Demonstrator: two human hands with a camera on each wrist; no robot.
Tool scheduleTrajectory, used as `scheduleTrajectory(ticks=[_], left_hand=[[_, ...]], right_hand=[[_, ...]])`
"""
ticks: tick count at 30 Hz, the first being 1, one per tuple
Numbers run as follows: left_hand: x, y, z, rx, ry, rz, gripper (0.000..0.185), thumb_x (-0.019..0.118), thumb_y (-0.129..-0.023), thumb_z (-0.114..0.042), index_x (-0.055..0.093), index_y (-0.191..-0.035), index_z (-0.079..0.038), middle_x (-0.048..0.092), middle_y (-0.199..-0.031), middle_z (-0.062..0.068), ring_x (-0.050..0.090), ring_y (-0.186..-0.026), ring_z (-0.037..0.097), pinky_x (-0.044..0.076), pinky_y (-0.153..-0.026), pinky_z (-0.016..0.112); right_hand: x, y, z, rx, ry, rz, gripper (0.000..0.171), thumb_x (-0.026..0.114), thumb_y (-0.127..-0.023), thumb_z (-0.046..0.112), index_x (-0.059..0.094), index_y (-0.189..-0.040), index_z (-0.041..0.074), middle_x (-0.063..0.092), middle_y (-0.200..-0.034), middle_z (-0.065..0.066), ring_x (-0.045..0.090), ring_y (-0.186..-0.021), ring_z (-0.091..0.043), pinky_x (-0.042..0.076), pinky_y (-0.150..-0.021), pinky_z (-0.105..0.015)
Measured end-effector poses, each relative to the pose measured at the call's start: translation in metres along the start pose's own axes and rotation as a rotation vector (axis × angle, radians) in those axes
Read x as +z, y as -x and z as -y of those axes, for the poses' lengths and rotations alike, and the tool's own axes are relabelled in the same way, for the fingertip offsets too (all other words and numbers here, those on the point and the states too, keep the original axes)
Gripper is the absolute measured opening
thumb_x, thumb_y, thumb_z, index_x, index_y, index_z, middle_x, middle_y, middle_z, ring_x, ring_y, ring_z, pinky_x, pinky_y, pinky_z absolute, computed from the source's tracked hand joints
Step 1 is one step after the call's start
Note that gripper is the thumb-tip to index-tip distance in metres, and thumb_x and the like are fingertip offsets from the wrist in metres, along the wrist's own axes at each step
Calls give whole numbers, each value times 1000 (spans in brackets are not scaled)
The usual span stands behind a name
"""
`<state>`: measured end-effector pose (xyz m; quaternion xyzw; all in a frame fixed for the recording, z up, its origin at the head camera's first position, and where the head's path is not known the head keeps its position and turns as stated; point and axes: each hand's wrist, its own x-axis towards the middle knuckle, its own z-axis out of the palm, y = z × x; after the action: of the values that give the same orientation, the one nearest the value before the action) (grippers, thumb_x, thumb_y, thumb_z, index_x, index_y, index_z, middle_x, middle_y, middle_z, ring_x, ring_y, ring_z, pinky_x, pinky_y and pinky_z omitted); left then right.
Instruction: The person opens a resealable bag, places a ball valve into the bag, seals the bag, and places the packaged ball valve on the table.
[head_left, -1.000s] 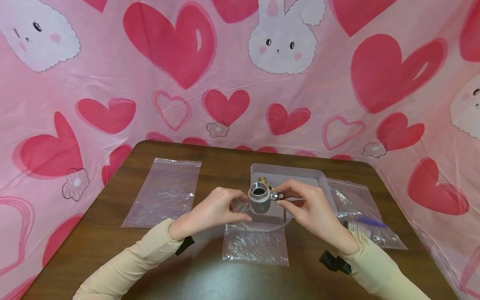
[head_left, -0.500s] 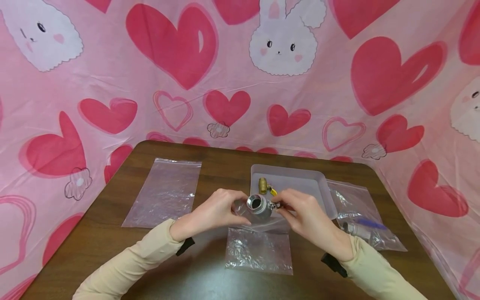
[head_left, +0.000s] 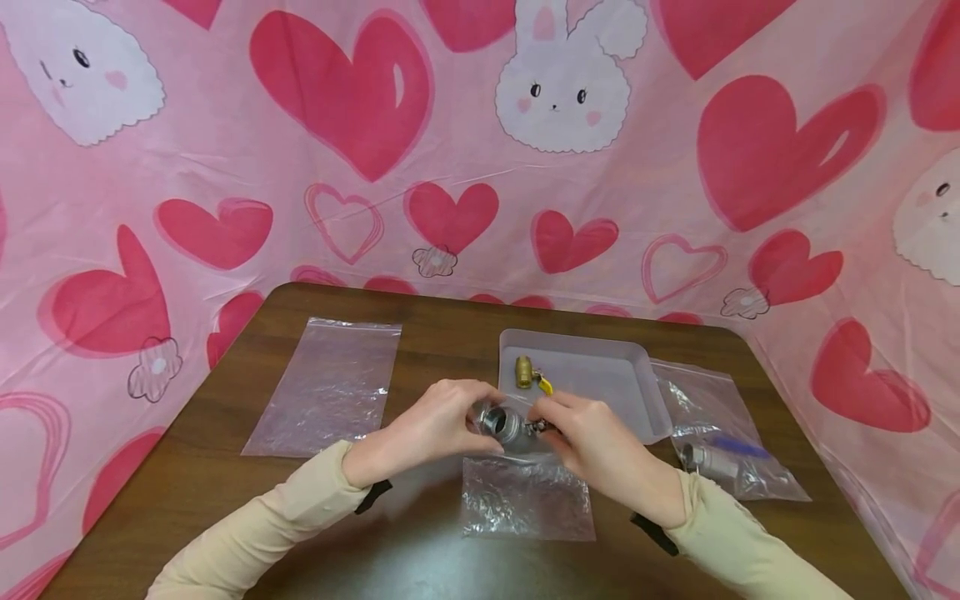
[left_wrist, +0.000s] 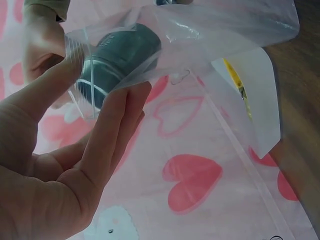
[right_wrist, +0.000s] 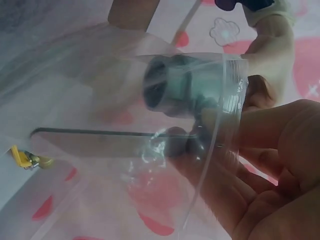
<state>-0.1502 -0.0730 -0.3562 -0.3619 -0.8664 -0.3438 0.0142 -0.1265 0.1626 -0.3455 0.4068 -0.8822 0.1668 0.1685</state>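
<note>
The right hand (head_left: 596,437) pinches a metal valve (right_wrist: 192,82) inside a clear bag (left_wrist: 225,30) — the left hand (head_left: 431,425), fingers spread from thumb, touches its mouth.

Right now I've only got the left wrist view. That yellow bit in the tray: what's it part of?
Observer: A small brass valve lying in the tray; the head view shows its body.

Operator: Copy. My view hides the right hand's grip. Where is it?

Observer: Right wrist view: the right hand pinches the metal valve by the near end of its long dark lever.

Operator: Anything right of the tray?

Observer: Head view: a clear bag with a silvery fitting inside.
</note>
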Motion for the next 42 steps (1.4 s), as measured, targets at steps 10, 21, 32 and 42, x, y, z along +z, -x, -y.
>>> scheduleTrajectory(ticks=[10, 21, 32, 42], left_hand=[[2, 0, 0, 0, -60, -7, 52, 90, -71, -23, 69, -113, -2, 74, -102, 8, 60, -69, 3, 48, -60, 11], [-2, 2, -5, -45, -130, 2, 47, 89, -72, -14, 69, -113, -1, 72, -100, 10, 58, -67, 5, 46, -59, 15], [-5, 3, -7, -53, -142, 17, 44, 84, -75, -7, 68, -115, 0, 70, -101, 11, 56, -67, 6, 46, -61, 18], [-10, 6, -8, 31, -224, -39, 36, 79, -75, -2, 70, -110, -2, 72, -99, 6, 59, -75, 10, 49, -67, 20]], right_hand=[[6, -4, 5, 23, 14, 76, 25, 75, -78, -7, 65, -92, 11, 68, -86, 0, 63, -67, -9, 49, -57, -17], [6, -12, 12, 20, 88, 122, 26, 77, -76, -5, 64, -92, 11, 67, -85, 0, 63, -62, -13, 48, -52, -19], [11, -20, 18, 27, 119, 201, 22, 76, -79, -4, 64, -90, 10, 65, -81, -2, 66, -64, -16, 50, -52, -21], [25, -24, 23, -25, 68, 302, 21, 70, -78, -11, 65, -82, 8, 61, -66, 0, 57, -57, -4, 39, -48, -12]])
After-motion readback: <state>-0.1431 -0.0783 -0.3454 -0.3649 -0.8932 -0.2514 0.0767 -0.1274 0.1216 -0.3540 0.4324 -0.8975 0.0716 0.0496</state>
